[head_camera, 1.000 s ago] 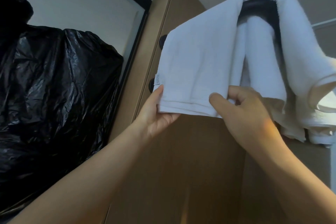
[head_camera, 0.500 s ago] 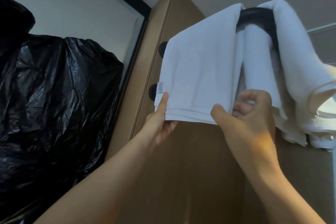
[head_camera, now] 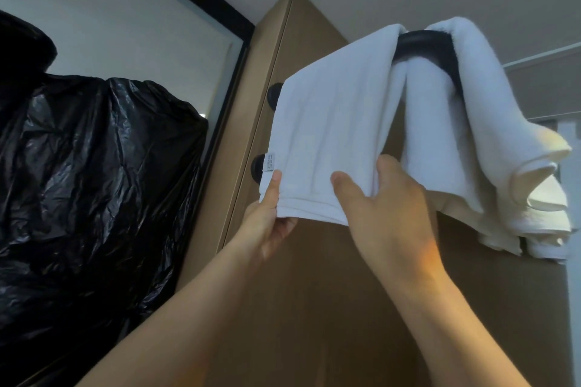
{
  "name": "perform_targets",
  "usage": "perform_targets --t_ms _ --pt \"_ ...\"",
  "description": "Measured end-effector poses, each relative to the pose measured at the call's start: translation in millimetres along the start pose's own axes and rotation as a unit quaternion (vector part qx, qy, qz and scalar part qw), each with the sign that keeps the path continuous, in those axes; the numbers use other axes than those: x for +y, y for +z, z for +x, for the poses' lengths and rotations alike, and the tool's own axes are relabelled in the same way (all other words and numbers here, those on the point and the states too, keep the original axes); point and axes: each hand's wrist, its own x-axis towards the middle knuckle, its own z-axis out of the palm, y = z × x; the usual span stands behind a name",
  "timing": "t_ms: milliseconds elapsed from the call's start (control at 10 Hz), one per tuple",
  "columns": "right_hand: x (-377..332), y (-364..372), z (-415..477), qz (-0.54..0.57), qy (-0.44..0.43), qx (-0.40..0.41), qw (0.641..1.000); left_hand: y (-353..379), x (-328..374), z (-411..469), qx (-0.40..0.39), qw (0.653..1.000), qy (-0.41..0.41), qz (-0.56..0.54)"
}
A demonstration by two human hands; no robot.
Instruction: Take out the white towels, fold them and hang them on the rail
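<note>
Pinching bottom hem of white towel [head_camera: 330,141] on black rail [head_camera: 421,44] with left hand [head_camera: 267,226] at left corner, right hand [head_camera: 386,214] gripping further right

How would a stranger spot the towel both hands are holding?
On the tall brown cabinet, a black rail carries white towels. It is the flat-folded towel nearest the black plastic bag; unlike the rumpled towel beside it, it bears a small corner label.

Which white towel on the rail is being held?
The flat folded towel with the small label; the left hand and right hand grip its lower edge. The bunched towel hangs untouched.
</note>
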Motion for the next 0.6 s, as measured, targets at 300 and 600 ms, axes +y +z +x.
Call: perform_targets --t_ms 300,600 --pt "-1 -14 5 -0.037 0.033 -0.055 0.997 1 33 -14 0.075 0.979 -0.078 0.172" --pt "2 -42 -35 -0.104 0.020 -0.061 0.992 12 61 -80 0.090 0.683 0.318 0.651"
